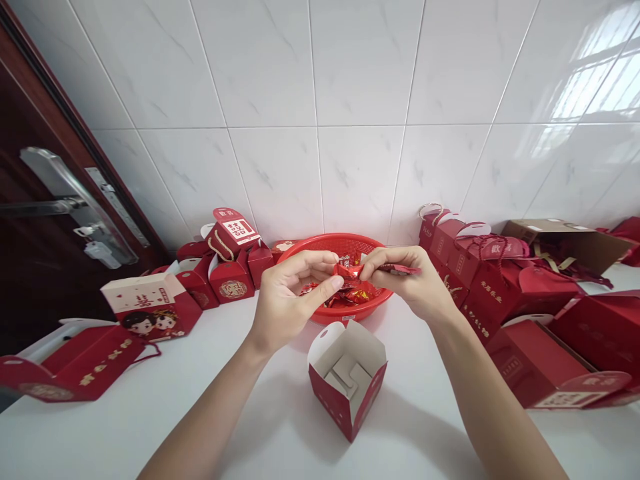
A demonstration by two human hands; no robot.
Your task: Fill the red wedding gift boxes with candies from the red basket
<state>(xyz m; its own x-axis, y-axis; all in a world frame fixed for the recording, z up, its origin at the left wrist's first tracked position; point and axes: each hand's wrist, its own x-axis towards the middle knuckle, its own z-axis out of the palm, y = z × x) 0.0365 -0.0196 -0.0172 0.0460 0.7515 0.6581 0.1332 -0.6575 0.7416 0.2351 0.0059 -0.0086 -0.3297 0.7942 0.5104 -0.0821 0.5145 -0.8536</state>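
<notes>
My left hand [293, 300] pinches a shiny red-wrapped candy [350, 271] between thumb and fingers. At the candy's other end, the fingertips of my right hand [413, 277] are closed. A flat dark red packet [400, 269] sticks out of the right hand. Both hands are above a red plastic basket [367, 308], where several red and gold wrapped candies [357, 295] lie, partly hidden by the fingers. In front of the basket stands an open red gift box [345, 393] with its grey-white inside showing and no candy visible in it.
Several red gift boxes line the left, among them a box with cartoon figures [155, 307] and an open one [85, 360]. More red boxes [520, 287] crowd the right, near a brown cardboard box [565, 240]. Behind is a tiled wall [360, 160]; a door handle [75, 203] is at left.
</notes>
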